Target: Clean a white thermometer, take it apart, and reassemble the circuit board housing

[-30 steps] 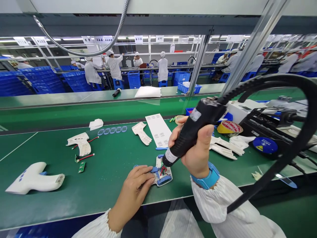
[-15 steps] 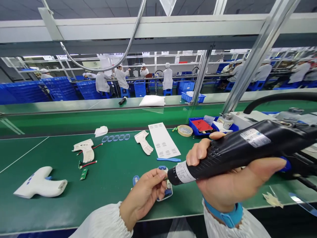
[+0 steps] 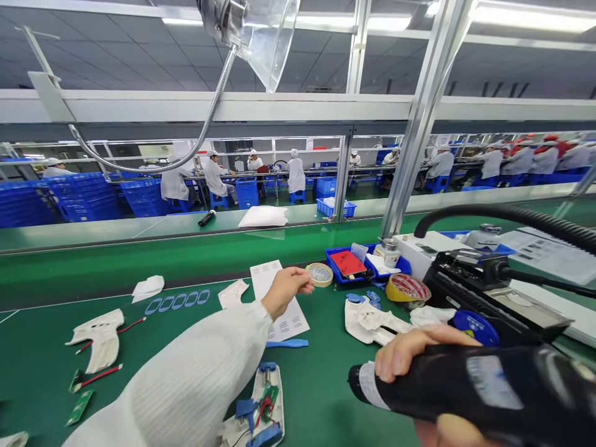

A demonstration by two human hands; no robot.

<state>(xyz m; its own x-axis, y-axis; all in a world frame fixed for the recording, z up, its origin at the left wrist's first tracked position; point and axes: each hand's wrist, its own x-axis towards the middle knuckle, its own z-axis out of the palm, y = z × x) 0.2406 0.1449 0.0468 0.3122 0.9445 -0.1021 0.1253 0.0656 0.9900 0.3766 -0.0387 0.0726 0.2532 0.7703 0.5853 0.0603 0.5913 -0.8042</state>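
Observation:
My right hand (image 3: 414, 363) is wrapped round a black electric screwdriver (image 3: 447, 385), its collar end pointing left above the bench and away from the work. My left hand (image 3: 287, 290) reaches over a white printed sheet (image 3: 291, 320), fingertips pinched beside a round tape roll (image 3: 320, 275). What the fingertips hold, if anything, is too small to make out. Below my left sleeve lies an open white gun-shaped housing (image 3: 278, 397) with blue parts, red wires and a green circuit board (image 3: 269, 397). The sleeve hides part of it.
A blue pry tool (image 3: 287, 343) lies by the sheet. White shell halves (image 3: 372, 320) rest at the right, another shell (image 3: 105, 335) at the left near a green board (image 3: 80, 408). A blue tray (image 3: 367, 279) and a black machine (image 3: 493, 298) stand behind.
My left hand has left the screwdriver tip and housing and moved forward to the tape roll. The screwdriver has lowered and moved off the housing. The view has tilted up and turned right.

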